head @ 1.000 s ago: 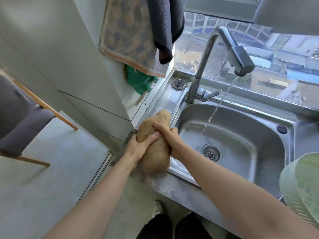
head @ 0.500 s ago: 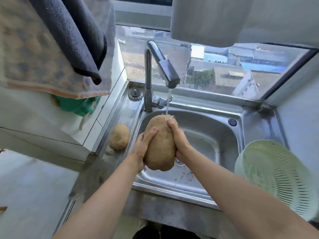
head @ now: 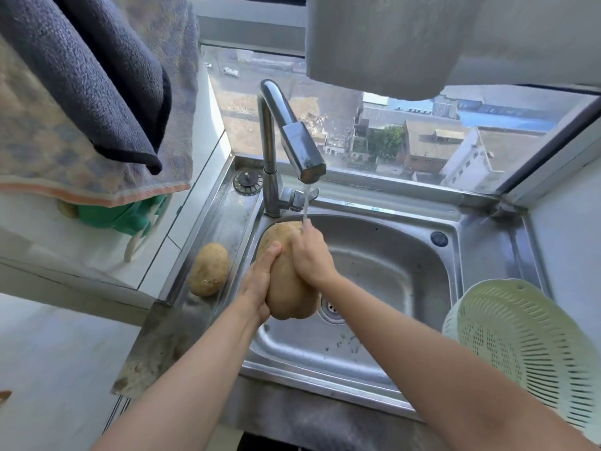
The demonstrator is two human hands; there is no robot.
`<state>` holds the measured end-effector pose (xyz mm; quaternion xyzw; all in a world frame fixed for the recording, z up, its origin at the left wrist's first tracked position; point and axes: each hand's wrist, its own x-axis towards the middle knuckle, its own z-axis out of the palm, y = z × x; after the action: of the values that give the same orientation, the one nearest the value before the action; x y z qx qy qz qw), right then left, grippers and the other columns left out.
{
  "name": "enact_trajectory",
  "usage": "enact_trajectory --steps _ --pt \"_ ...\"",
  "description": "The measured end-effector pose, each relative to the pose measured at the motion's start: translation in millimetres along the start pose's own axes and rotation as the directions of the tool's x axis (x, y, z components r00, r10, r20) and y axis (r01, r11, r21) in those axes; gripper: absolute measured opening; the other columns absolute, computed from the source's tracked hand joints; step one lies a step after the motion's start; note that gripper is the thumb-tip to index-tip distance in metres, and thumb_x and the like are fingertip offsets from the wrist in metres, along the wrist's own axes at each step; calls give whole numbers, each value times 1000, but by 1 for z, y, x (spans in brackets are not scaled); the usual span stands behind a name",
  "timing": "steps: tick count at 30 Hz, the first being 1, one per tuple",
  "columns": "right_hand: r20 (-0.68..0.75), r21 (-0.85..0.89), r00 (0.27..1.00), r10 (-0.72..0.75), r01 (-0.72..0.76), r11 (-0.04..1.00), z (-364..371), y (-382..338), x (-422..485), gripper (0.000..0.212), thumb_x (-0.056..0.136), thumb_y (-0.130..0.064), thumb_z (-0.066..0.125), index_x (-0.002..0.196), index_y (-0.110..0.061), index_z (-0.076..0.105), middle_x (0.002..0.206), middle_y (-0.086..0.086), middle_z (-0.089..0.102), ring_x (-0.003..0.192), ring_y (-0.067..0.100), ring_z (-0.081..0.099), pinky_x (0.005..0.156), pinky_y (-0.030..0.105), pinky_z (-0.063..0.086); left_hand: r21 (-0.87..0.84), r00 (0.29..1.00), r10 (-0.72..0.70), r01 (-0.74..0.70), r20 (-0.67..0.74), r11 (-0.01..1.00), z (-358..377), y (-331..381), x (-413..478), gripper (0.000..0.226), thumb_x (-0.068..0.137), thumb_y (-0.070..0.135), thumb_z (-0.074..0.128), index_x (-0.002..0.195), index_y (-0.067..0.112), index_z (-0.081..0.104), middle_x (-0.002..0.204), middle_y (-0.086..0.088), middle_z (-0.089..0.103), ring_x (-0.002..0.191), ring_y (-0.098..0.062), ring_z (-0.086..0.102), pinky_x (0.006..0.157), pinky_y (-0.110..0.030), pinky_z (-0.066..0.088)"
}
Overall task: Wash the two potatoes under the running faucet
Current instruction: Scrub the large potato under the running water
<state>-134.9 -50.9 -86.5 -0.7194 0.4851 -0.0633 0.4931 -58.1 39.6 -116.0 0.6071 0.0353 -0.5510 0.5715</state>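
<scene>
I hold a large, long brown potato (head: 286, 297) upright over the steel sink (head: 390, 255). My left hand (head: 258, 284) grips its left side and my right hand (head: 310, 255) wraps its upper right side. The faucet (head: 292, 141) runs, and its thin stream lands on my right hand's fingers at the top of the potato. A second, smaller potato (head: 208, 269) lies on the sink's left ledge, apart from both hands.
A pale green colander (head: 527, 353) sits on the counter at the right of the sink. Towels (head: 84, 99) hang at the upper left, a grey cloth (head: 383, 43) above the faucet. A drain plug (head: 247, 181) rests behind the faucet base. The window is straight ahead.
Both hands carried the large potato from the sink's left edge into the basin and under the water stream. My view swung right, bringing the smaller potato into sight.
</scene>
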Motion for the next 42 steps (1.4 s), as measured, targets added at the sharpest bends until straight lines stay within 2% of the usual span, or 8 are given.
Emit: enact_trajectory --steps 11,16,21,26,31,36,39,42 --pt "-80 77 993 81 -75 994 -3 -8 20 47 105 -22 29 146 -2 40 152 18 43 141 33 35 114 36 25 102 1000 17 -19 18 995 -3 11 14 59 80 48 77 123 9 68 110 -18 76 101 -33 74 77 -41 63" --pt "-106 -118 993 -55 42 992 14 1 -6 56 108 -23 23 156 3 11 166 18 11 155 29 4 126 40 0 123 998 33 -38 44 992 -2 11 22 79 64 59 79 127 13 67 114 -13 76 104 -27 74 91 -43 60" --pt "-143 104 977 160 -146 984 -3 4 20 45 105 -31 27 137 -10 50 143 15 50 136 34 43 113 45 34 72 1000 8 -8 2 997 9 2 22 94 49 64 82 126 13 66 113 -17 75 101 -33 74 90 -51 59" --pt "-74 -233 994 -80 61 971 15 5 -24 58 108 -29 22 157 -1 8 167 14 4 156 25 -2 125 33 -5 115 999 48 -45 -23 992 3 3 25 91 56 65 79 128 12 64 115 -13 74 103 -28 73 84 -40 61" --pt "-99 68 985 142 -136 988 -1 5 19 52 105 -33 24 149 -7 36 158 13 35 146 33 32 119 47 28 32 999 -25 26 -34 999 11 1 22 107 40 70 88 128 14 65 115 -17 74 103 -34 73 91 -52 59" --pt "-84 -216 990 -116 95 972 22 11 -20 61 107 -37 22 159 -8 7 168 10 2 156 22 -2 127 37 1 117 997 46 -39 -62 992 8 7 23 94 55 68 77 130 13 63 119 -14 73 104 -29 73 81 -40 61" --pt "-34 117 998 55 -50 992 2 14 5 64 104 -40 35 158 -10 18 166 8 20 154 24 16 125 39 14 91 997 21 -14 -75 996 13 6 15 94 53 66 75 130 14 62 116 -14 73 102 -31 73 83 -45 62" --pt "241 563 894 378 -446 696 -19 26 21 80 79 -67 62 139 -15 54 134 8 64 122 27 61 106 46 48 74 998 -9 13 -62 997 20 2 3 77 72 67 68 131 18 61 118 -12 72 104 -31 71 81 -50 62"
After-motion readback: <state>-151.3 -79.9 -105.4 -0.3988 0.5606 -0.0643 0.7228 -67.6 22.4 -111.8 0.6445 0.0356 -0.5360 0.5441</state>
